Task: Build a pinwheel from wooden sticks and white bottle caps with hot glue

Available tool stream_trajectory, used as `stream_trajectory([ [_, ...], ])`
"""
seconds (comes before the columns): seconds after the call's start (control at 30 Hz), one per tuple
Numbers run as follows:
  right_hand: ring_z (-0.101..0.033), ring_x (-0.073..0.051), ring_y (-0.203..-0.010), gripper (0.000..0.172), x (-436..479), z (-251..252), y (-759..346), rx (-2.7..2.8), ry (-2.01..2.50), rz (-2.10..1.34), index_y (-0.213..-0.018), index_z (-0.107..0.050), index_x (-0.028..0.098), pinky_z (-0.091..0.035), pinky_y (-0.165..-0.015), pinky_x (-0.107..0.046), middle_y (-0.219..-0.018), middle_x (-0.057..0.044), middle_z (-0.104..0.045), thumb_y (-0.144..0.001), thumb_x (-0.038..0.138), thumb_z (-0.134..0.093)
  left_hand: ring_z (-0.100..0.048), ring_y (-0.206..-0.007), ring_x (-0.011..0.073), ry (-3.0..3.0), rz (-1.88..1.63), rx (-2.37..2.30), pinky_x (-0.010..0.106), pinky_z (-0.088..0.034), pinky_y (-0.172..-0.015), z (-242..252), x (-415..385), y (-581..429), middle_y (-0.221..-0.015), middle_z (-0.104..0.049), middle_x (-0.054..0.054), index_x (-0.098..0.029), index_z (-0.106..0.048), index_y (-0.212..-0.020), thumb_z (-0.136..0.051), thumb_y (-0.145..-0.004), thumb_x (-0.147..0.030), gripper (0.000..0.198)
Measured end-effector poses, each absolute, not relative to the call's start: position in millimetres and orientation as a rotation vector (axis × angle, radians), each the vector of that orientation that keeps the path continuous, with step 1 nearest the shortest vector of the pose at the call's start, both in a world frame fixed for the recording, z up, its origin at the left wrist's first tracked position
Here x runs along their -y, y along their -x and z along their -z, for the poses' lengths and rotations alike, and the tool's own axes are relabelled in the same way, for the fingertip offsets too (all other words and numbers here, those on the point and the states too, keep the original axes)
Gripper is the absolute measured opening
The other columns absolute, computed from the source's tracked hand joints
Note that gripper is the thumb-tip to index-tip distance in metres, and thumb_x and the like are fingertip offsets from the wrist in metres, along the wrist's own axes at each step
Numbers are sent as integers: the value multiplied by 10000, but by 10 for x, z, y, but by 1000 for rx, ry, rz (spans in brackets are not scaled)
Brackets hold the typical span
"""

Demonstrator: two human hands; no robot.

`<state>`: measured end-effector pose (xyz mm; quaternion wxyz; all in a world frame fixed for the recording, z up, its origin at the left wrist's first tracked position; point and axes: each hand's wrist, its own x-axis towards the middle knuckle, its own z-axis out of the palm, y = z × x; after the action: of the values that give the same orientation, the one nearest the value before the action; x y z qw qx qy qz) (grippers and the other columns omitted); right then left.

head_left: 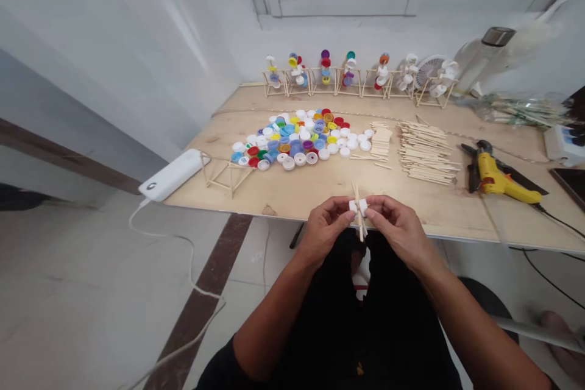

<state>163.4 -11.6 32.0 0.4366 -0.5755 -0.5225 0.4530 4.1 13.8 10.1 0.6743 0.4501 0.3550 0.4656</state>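
Over the table's front edge, my left hand [325, 225] pinches a white bottle cap [353, 206] between thumb and fingers. My right hand [398, 225] pinches another white bottle cap [363, 206] just beside it. Thin wooden sticks [361, 228] stand between the two caps, reaching above and below them. How the sticks and caps are joined is too small to make out. Beyond my hands lies a spread of coloured bottle caps [296, 146]. A pile of short sticks [380, 141] and a bigger pile of longer sticks [427, 152] lie to its right.
Several stick frames with caps [325, 76] stand along the wall. One bare stick frame [226, 178] and a white power bank [173, 175] with a cable sit at the left edge. A yellow glue gun [500, 180], bottle [484, 61] and small fan [429, 70] are at right.
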Motion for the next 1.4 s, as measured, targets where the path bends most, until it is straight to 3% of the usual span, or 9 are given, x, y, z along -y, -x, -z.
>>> stream_trajectory([
  [0.23, -578, -156, -701, 319, 153, -333, -1605, 1379, 1462, -1018, -1004, -617, 176, -474, -655, -289, -794, -28, -648, -804, 424, -600, -646, -858, 177, -1017, -1052, -763, 300, -490, -800, -104, -127, -15, -921, -712, 50, -182, -683, -944, -736, -716, -278, 253],
  [0.33, -566, -149, -684, 272, 193, -367, -1579, 1505, 1495, -836, -995, -613, 179, -477, -666, -288, -761, -19, -632, -819, 385, -590, -645, -869, 179, -1034, -1043, -746, 308, -493, -816, -91, -128, 14, -920, -708, 48, -182, -684, -942, -742, -711, -274, 255],
  [0.5, -590, -168, -770, 223, 285, -463, -1498, 1734, 1435, -488, -1024, -597, 168, -481, -727, -306, -882, -66, -664, -860, 315, -560, -643, -874, 180, -1044, -1045, -713, 312, -492, -833, -48, -138, 85, -912, -700, 42, -184, -696, -915, -770, -681, -269, 260],
  [0.8, -547, -192, -726, 166, 316, -546, -1403, 1977, 1347, -29, -985, -580, 152, -428, -666, -323, -787, -68, -637, -909, 277, -502, -639, -791, 143, -840, -1036, -630, 266, -481, -790, 21, -149, 103, -835, -708, 29, -175, -708, -910, -817, -615, -234, 320],
  [1.4, -546, -203, -754, 194, 286, -514, -1349, 2006, 1342, 67, -954, -584, 130, -403, -660, -318, -779, -86, -631, -923, 288, -476, -626, -755, 113, -788, -1097, -627, 223, -467, -756, 92, -167, 93, -802, -705, 5, -181, -727, -845, -848, -566, -250, 312],
])
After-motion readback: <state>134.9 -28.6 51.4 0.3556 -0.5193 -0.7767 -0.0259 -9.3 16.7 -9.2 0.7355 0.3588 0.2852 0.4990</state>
